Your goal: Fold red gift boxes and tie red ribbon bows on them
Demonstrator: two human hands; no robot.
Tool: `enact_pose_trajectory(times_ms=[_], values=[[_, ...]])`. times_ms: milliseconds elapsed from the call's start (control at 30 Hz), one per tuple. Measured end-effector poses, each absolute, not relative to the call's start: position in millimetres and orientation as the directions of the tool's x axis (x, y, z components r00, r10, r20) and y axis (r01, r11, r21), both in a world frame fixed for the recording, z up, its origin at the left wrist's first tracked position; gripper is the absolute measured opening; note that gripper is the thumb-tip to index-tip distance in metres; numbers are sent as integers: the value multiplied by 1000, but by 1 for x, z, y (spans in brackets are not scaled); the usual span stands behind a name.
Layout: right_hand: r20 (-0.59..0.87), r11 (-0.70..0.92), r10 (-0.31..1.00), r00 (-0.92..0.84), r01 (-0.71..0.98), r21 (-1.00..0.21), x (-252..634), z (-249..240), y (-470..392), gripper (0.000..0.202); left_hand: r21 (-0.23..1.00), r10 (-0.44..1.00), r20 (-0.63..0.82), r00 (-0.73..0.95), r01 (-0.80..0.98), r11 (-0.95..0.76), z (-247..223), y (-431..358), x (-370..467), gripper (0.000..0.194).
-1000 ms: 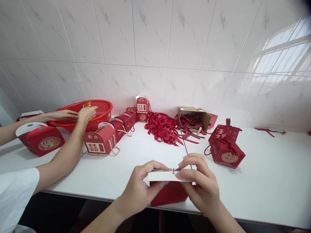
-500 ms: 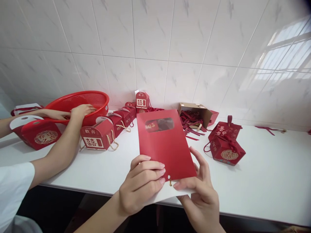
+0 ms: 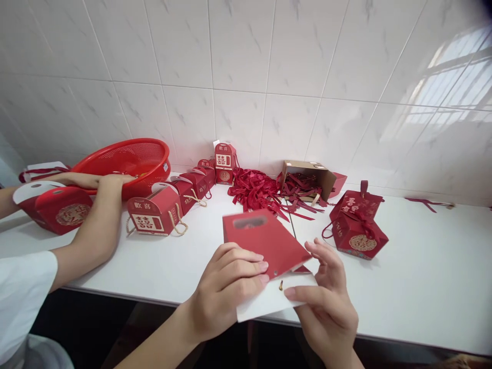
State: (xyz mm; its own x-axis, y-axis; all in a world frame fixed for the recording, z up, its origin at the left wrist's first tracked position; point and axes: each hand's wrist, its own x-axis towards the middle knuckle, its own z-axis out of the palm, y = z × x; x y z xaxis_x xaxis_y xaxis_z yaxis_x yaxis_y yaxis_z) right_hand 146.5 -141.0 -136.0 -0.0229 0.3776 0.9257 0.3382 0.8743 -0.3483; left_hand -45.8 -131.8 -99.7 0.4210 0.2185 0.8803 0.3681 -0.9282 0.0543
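Observation:
A red card box [image 3: 269, 241] with a clear oval window is held above the table's front edge, tilted away from me. My left hand [image 3: 230, 287] is closed round its left side, fingers lying over the red panel. Beneath that panel a white flap [image 3: 261, 302] sticks out toward me, with a small gold-coloured metal piece [image 3: 281, 285] standing up from it. My right hand [image 3: 326, 302] pinches the flap's right side between thumb and index finger beside the metal piece; its other fingers are curled. A small hole shows near the red panel's lower edge.
Finished-looking red boxes [image 3: 154, 212] line the left, beside a red basket [image 3: 126, 154] where another person's hands [image 3: 111, 182] reach. Red ribbons [image 3: 255, 187] and an open carton [image 3: 326, 179] lie by the wall. A red box [image 3: 359, 225] stands right.
The red box has tipped down and its panel has separated further from the white flap, uncovering the ribbon pile behind. The metal piece shows more clearly. The other person's hands shifted left.

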Motion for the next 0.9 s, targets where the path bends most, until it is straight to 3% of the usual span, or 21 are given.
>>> enact_pose_trajectory(times_ms=[167,333,600,733,900], values=[[891,849,453,-23,316,-424,150,-133,-138,23,243,363,826,432,308,-920,-119,-130,-43,45],[890,871,445,-101,281,-404,153,-123,-139,22,442,538,747,390,313,-840,-115,-132,-46,33],[830,797,554,-67,333,-504,153,-107,-126,22,566,681,656,325,385,-729,-101,-129,-44,24],[854,844,466,-230,405,-352,156,-94,-121,11,585,677,667,311,345,-734,-103,-122,-42,24],[859,844,394,-327,498,-198,159,-86,-118,17,636,704,635,318,301,-710,-104,-119,-41,23]])
